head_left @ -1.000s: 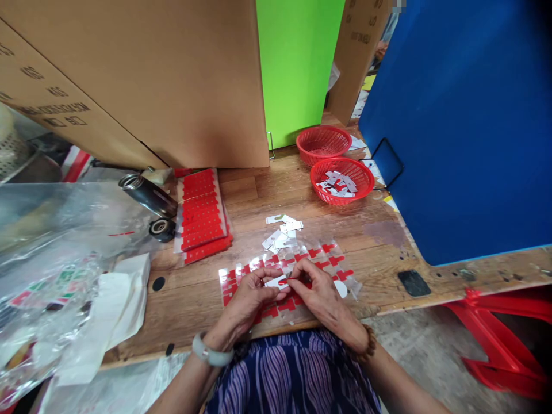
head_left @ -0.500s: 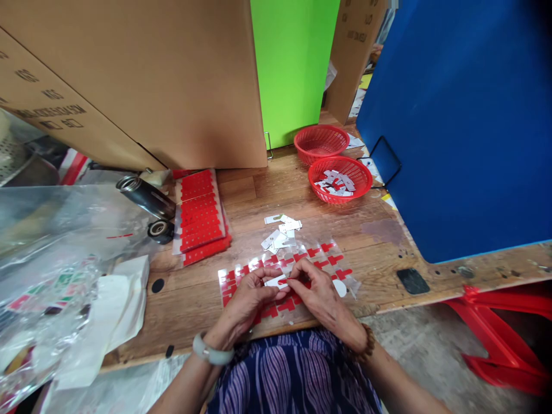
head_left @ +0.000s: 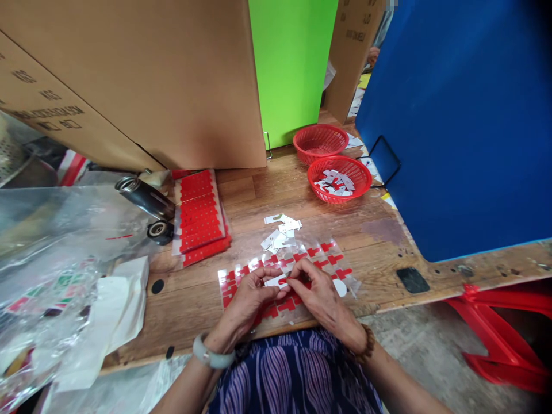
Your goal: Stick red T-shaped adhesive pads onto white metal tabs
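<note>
Just above the table's front edge, my left hand (head_left: pixel 254 293) is closed on a small flat white plate (head_left: pixel 271 282). At the plate's right end lies a small red sticker (head_left: pixel 283 281), and my right hand (head_left: pixel 314 287) pinches it with thumb and fingertips. The fingers hide part of both pieces. Beneath my hands a clear sheet (head_left: pixel 345 261) bears rows of red cut-out stickers. Beyond the sheet is a loose pile of similar white plates (head_left: pixel 284 237). A round white disc (head_left: pixel 340 288) sits by my right hand.
Farther back, a red basket (head_left: pixel 365 183) holds white and red pieces, with another red basket (head_left: pixel 308 154) behind it. Stacked red sheets (head_left: pixel 200 210), a dark flask (head_left: pixel 149 198) and its cap (head_left: pixel 159 231) stand left. A blue panel (head_left: pixel 466 144) rises at right.
Both hands stay in almost the same place, holding the same plate and sticker. The red sticker shows at a slightly different angle between the fingers.
</note>
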The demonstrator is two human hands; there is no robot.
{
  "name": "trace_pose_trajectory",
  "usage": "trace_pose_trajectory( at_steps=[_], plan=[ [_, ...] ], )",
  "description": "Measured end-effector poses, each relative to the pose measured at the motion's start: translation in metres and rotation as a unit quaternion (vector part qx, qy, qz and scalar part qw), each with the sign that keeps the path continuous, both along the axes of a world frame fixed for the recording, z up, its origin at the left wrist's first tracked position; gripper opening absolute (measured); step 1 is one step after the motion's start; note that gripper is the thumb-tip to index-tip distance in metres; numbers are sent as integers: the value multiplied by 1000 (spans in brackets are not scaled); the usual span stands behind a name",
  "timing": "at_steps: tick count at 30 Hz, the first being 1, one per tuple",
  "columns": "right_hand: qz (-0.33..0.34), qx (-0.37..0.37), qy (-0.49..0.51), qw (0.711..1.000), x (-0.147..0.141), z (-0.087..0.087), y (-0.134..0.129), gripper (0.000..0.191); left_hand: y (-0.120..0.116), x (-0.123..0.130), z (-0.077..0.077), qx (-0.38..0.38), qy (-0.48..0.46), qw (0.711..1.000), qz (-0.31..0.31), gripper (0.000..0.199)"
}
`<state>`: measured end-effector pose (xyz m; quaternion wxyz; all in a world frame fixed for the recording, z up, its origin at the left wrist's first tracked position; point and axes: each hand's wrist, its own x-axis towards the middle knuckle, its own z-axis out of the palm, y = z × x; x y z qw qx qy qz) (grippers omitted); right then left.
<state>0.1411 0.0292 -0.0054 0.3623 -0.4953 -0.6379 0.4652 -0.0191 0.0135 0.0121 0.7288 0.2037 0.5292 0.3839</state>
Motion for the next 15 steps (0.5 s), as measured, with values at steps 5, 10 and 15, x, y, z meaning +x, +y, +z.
trace_pose_trajectory(
  at_steps=[5, 10, 15],
  plan=[
    [2, -8, -1, 1000, 0, -1, -1, 11, 0, 1, 0, 4, 4, 1000, 0, 46],
    [0, -29, 1, 1000, -2, 1, -3, 11, -1, 2, -8, 32, 34, 999, 15, 39],
    [-22, -84, 21, 996, -8, 7, -7, 10, -1, 0, -15, 85, 88, 992, 15, 31]
  ],
)
